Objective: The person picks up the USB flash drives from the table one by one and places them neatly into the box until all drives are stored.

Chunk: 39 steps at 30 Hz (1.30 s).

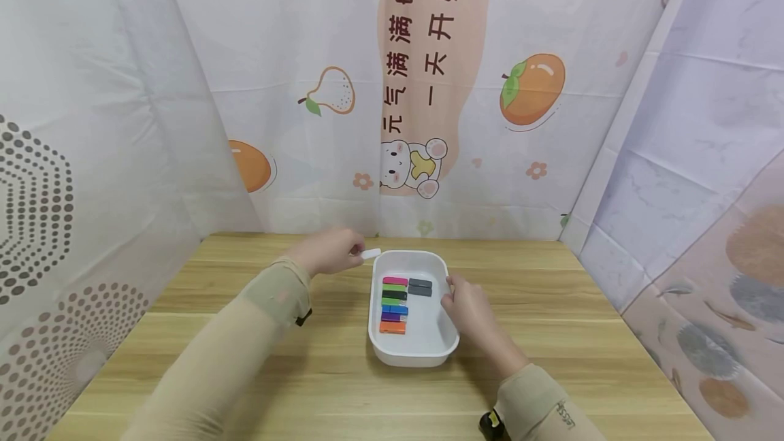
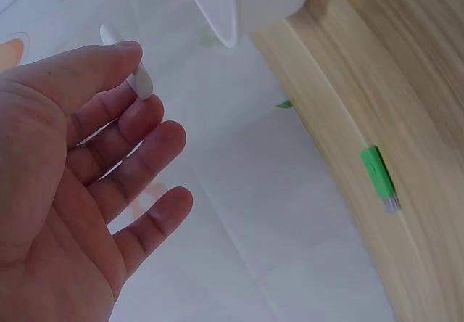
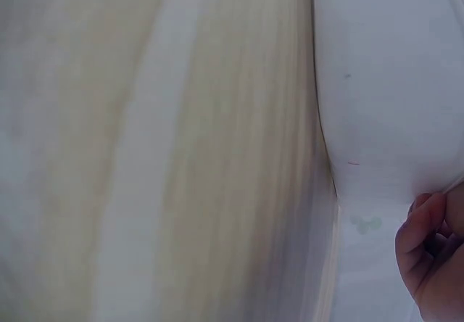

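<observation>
My left hand (image 1: 333,250) pinches a slim white USB stick (image 1: 371,254) between thumb and fingertips, just off the far left corner of a white plastic tray (image 1: 429,352). In the left wrist view this USB stick (image 2: 145,83) is seen nearly edge-on, and the other fingers are spread loosely. My right hand (image 1: 471,308) grips the tray's right rim, its fingers curled over the edge. Inside the tray, several coloured USB sticks (image 1: 394,295) lie in a column along the left side, pink at the far end and orange nearest. Two dark grey sticks (image 1: 420,286) lie beside them.
A green USB stick (image 2: 377,173) with its metal plug showing lies on the wooden table in the left wrist view. The tray stands on this table (image 1: 520,332). Printed curtains (image 1: 294,175) hang behind the table's far edge and along both sides.
</observation>
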Each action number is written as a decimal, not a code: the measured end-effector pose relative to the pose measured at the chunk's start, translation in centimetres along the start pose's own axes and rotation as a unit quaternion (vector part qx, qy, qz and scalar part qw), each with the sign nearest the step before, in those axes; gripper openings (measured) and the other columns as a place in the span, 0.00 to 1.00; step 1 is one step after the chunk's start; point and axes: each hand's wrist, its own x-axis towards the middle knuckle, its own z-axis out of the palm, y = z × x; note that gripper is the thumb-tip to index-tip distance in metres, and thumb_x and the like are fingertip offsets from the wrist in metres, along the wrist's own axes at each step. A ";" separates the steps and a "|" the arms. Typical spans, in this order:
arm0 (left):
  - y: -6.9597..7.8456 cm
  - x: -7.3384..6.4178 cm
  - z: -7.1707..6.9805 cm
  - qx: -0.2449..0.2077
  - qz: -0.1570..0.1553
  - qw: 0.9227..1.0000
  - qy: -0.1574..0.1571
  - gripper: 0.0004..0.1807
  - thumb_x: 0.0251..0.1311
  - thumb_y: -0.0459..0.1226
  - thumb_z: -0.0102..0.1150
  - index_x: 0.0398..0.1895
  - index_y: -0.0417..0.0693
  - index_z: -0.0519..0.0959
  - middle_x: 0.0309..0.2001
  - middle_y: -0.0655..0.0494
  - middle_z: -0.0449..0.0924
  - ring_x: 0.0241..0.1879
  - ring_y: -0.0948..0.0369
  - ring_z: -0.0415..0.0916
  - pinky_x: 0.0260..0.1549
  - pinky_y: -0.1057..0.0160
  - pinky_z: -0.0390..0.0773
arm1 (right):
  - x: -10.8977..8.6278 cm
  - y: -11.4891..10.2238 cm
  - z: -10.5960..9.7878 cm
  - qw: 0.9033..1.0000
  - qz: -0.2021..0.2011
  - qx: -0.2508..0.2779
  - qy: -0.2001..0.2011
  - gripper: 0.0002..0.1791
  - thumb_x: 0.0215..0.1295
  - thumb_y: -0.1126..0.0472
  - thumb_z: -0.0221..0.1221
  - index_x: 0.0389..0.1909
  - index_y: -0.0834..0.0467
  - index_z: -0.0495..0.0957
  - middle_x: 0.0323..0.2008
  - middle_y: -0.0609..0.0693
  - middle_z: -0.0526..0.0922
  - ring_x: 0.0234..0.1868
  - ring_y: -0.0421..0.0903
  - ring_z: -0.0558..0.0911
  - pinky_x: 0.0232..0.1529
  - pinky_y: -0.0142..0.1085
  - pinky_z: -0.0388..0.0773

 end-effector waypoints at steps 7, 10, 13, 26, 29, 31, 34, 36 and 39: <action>1.6 0.8 -0.5 -0.008 0.009 1.000 0.003 0.04 0.67 0.40 0.65 0.37 0.51 0.86 0.30 0.61 0.79 0.31 0.60 0.74 0.35 0.61 0.77 | 0.0 0.2 0.0 1.000 -0.006 -0.005 0.005 0.22 0.61 0.68 0.60 0.57 0.70 0.77 0.20 0.47 0.75 0.20 0.42 0.74 0.21 0.34 0.74; 2.2 1.2 -0.5 -0.004 0.016 1.000 0.003 0.04 0.66 0.40 0.65 0.34 0.53 0.85 0.29 0.62 0.78 0.31 0.60 0.74 0.34 0.61 0.76 | 0.0 0.2 -0.1 1.000 -0.009 -0.005 0.004 0.22 0.61 0.68 0.60 0.57 0.70 0.77 0.20 0.46 0.75 0.20 0.42 0.74 0.20 0.34 0.74; 2.8 1.7 -0.5 -0.008 0.020 1.000 -0.003 0.03 0.65 0.40 0.65 0.34 0.53 0.85 0.29 0.62 0.79 0.32 0.59 0.74 0.35 0.61 0.76 | -0.1 0.1 -0.1 1.000 -0.009 -0.004 0.005 0.22 0.61 0.68 0.61 0.57 0.70 0.77 0.19 0.46 0.75 0.20 0.42 0.74 0.20 0.34 0.74; 5.6 3.8 0.2 0.006 0.028 1.000 -0.012 0.05 0.66 0.41 0.65 0.39 0.52 0.87 0.32 0.62 0.80 0.36 0.60 0.75 0.41 0.62 0.77 | -0.1 -0.1 -0.2 1.000 0.004 -0.001 0.002 0.22 0.61 0.67 0.61 0.57 0.69 0.77 0.20 0.47 0.75 0.21 0.42 0.74 0.22 0.34 0.74; 5.9 4.2 0.4 -0.002 0.027 1.000 -0.008 0.06 0.66 0.41 0.65 0.40 0.52 0.87 0.33 0.62 0.80 0.37 0.60 0.75 0.42 0.61 0.77 | 0.0 -0.1 -0.2 1.000 0.002 -0.003 0.005 0.22 0.61 0.67 0.61 0.57 0.69 0.77 0.20 0.47 0.75 0.21 0.43 0.74 0.22 0.35 0.73; 6.1 4.4 0.6 -0.008 0.023 1.000 -0.009 0.06 0.66 0.41 0.65 0.41 0.52 0.87 0.34 0.62 0.80 0.37 0.60 0.75 0.42 0.61 0.77 | 0.0 -0.1 -0.2 1.000 0.001 -0.003 0.005 0.22 0.61 0.67 0.61 0.57 0.69 0.77 0.20 0.46 0.75 0.21 0.43 0.73 0.22 0.35 0.73; 6.4 4.7 1.0 -0.007 0.020 1.000 -0.013 0.06 0.66 0.42 0.65 0.41 0.53 0.86 0.34 0.62 0.80 0.37 0.61 0.75 0.42 0.62 0.77 | 0.0 0.0 -0.1 1.000 -0.002 -0.003 0.005 0.22 0.61 0.67 0.61 0.56 0.69 0.77 0.20 0.47 0.75 0.20 0.43 0.73 0.21 0.35 0.73; 6.6 4.9 1.2 -0.009 0.021 1.000 -0.016 0.06 0.66 0.42 0.65 0.40 0.53 0.86 0.33 0.62 0.80 0.37 0.60 0.75 0.41 0.62 0.77 | 0.0 0.0 -0.1 1.000 -0.003 -0.002 0.005 0.21 0.61 0.67 0.61 0.56 0.69 0.77 0.20 0.47 0.75 0.20 0.42 0.74 0.21 0.35 0.73; 7.0 5.2 1.7 -0.013 0.014 1.000 -0.023 0.04 0.65 0.42 0.65 0.39 0.53 0.86 0.32 0.62 0.80 0.36 0.60 0.76 0.40 0.61 0.77 | 0.0 0.1 0.0 1.000 -0.004 -0.002 0.005 0.22 0.61 0.68 0.61 0.56 0.69 0.77 0.20 0.47 0.75 0.20 0.42 0.74 0.20 0.35 0.73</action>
